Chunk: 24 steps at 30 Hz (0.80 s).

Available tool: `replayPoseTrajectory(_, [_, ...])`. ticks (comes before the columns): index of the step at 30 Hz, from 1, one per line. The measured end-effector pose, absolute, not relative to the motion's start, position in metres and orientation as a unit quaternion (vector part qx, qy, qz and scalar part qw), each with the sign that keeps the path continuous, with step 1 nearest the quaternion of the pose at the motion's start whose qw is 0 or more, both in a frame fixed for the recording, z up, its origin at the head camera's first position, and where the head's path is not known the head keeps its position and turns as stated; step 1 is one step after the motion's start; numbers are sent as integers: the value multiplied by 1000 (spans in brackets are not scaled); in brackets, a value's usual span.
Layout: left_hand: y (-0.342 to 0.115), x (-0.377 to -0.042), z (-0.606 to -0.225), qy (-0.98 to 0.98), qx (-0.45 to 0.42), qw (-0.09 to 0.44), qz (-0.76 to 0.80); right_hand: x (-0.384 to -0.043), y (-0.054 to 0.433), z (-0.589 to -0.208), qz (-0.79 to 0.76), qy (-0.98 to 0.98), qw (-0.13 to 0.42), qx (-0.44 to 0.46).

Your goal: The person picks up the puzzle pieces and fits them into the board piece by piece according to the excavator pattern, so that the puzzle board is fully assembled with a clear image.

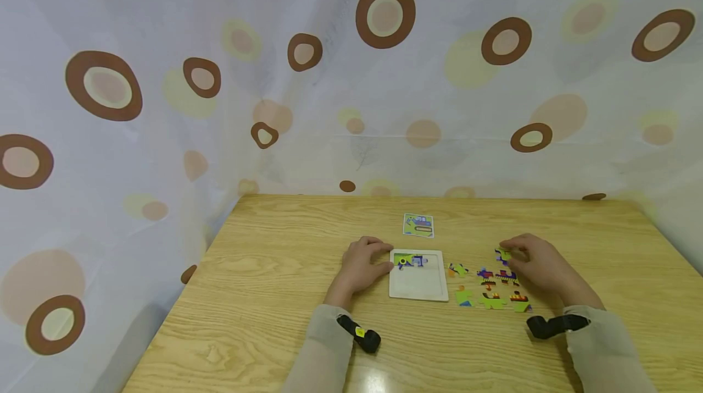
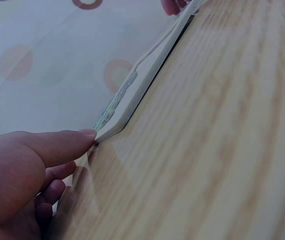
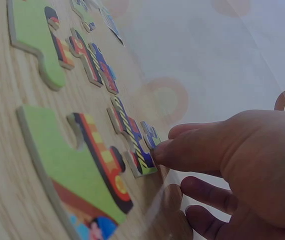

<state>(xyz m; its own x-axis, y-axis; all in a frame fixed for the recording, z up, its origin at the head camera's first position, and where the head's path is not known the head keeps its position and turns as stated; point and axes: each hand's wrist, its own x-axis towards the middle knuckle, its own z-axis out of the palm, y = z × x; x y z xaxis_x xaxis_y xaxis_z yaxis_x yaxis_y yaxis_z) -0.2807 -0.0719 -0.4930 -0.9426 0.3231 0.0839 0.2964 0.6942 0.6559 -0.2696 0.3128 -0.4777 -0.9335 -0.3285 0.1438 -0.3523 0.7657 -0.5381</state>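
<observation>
A white square puzzle tray (image 1: 418, 286) lies on the table, with joined puzzle pieces (image 1: 410, 260) along its upper left. My left hand (image 1: 359, 265) holds the tray's upper left corner, index finger at the corner and thumb on the left edge. In the left wrist view the thumb (image 2: 67, 145) touches the tray's rim (image 2: 127, 112). Right of the loose pieces, my right hand (image 1: 540, 265) pinches a small green and blue puzzle piece (image 3: 151, 135) between thumb and index finger, partly hidden by them. The piece is at the table surface.
Several loose puzzle pieces (image 1: 492, 300) lie between the tray and my right hand, picture side up. A small picture card (image 1: 418, 225) of a digger lies behind the tray. A patterned curtain (image 1: 384, 94) hangs behind the wooden table (image 1: 263, 320).
</observation>
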Motion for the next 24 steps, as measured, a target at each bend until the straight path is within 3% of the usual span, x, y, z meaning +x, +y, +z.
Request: replayPoseTrajectory(24, [-72, -286, -500, 925, 163, 18, 342, -266, 305, -477, 303, -940, 14, 156])
